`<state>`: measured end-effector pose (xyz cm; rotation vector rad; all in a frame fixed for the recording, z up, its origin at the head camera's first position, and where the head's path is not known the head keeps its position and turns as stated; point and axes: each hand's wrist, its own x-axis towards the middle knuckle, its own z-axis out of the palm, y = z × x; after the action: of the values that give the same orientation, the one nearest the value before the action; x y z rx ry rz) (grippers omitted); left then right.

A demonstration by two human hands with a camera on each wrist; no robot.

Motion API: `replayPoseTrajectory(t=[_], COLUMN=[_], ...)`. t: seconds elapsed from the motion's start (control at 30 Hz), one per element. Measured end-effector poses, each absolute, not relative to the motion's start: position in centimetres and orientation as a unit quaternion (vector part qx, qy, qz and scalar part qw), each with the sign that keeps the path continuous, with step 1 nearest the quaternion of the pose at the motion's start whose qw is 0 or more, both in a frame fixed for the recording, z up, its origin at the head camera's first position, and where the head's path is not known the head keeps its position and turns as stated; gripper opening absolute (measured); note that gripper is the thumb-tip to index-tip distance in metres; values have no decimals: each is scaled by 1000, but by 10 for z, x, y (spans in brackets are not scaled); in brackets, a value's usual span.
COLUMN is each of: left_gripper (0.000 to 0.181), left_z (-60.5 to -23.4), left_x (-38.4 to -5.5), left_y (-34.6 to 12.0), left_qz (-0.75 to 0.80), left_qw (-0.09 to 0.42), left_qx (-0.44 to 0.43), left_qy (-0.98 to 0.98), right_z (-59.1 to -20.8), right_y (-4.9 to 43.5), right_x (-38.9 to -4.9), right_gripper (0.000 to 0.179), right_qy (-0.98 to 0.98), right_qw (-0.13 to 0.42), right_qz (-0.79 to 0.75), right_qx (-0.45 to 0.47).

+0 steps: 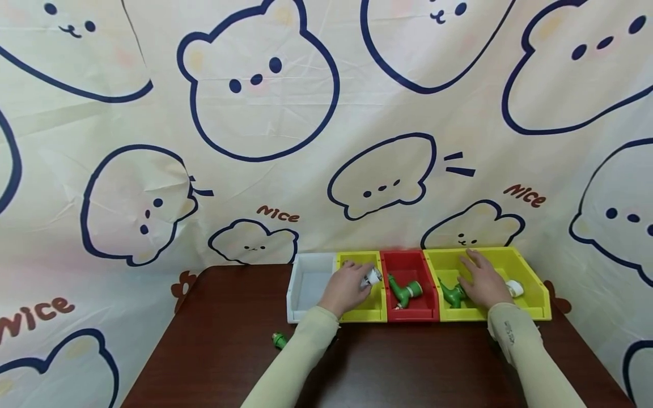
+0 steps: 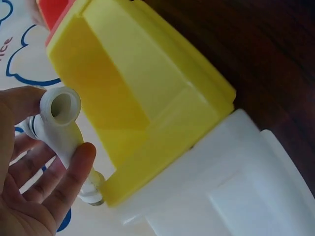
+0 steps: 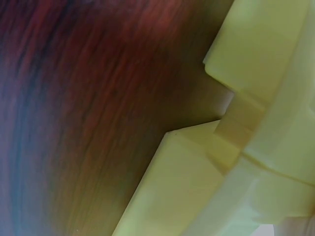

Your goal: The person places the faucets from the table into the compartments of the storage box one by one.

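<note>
My left hand is over the narrow yellow bin, holding a white plastic tap between thumb and fingers. The tap's hollow round mouth faces the camera in the left wrist view, and its slimmer end overlaps the bin's corner there. Over the wide yellow bin, my right hand has its fingers spread and reaching to the back. A green tap lies in that bin beside its thumb, and a white cylindrical piece shows on the other side. The right wrist view mostly misses the hand.
Between the yellow bins, a red bin holds a green tap with a white collar. A white bin closes the row on the left. Another green piece lies on the dark wooden table, partly behind the left sleeve.
</note>
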<state>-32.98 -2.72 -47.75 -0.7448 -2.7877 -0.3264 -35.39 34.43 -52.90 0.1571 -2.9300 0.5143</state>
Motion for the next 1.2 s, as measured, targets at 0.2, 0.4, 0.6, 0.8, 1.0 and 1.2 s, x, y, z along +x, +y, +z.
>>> replayPoseTrajectory(t=[0.2, 0.4, 0.6, 0.8, 1.0, 1.2], left_gripper=[49, 45, 43, 43, 44, 42], left_z=[-483, -490, -498, -501, -504, -508], left_x=[-330, -334, -335, -336, -338, -339], left_y=[-27, -29, -28, -26, -24, -23], left_qz=[-79, -68, -61, -60, -56, -55], left_qw=[141, 141, 142, 147, 139, 127], left_qx=[-257, -258, -260, -258, -253, -247], left_qy=[-953, -953, -953, -953, -956, -959], right_z=[-532, -531, -528, -527, -527, -527], right_y=[345, 345, 343, 343, 342, 342], right_x=[-356, -356, -352, -352, -352, -351], right_gripper=[62, 61, 62, 63, 62, 62], right_qy=[-980, -980, -980, -981, -981, -980], right_qw=[86, 89, 83, 78, 82, 84], right_qz=[167, 168, 172, 171, 170, 171], right_qx=[57, 58, 55, 52, 51, 55])
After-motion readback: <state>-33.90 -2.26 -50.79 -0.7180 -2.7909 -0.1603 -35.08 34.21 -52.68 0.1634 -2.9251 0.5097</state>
